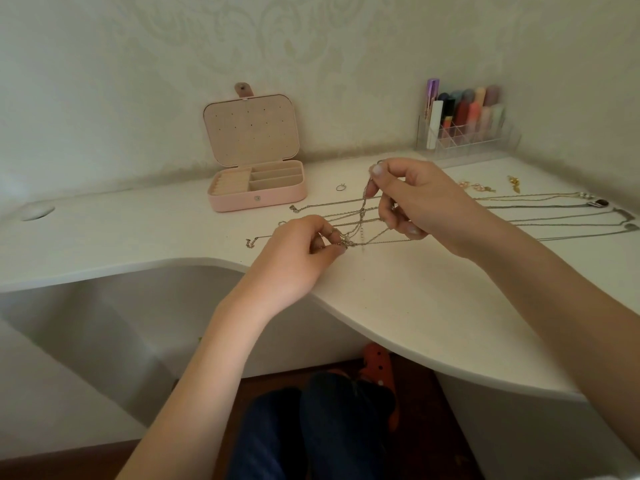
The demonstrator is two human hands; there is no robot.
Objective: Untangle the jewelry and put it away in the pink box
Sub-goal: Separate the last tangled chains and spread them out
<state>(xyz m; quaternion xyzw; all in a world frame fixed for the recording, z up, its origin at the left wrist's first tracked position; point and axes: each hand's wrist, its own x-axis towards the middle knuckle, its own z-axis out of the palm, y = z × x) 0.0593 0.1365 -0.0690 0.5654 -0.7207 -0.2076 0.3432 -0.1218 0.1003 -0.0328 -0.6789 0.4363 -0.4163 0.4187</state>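
I am working at the white desk (398, 299) with the pink box (257, 188) standing open behind, ready. My right hand (415, 199) is pinching the tangled chains (360, 220) upward, while my left hand (304, 247) is pinching the knot low, spreading strands to loosen them.

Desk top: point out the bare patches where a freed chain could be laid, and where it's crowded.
Bare: the desk front, near its curved edge below both hands; also left of the pink box, toward the round cap. Crowded: right side, where necklaces and earrings lie before the organizer.
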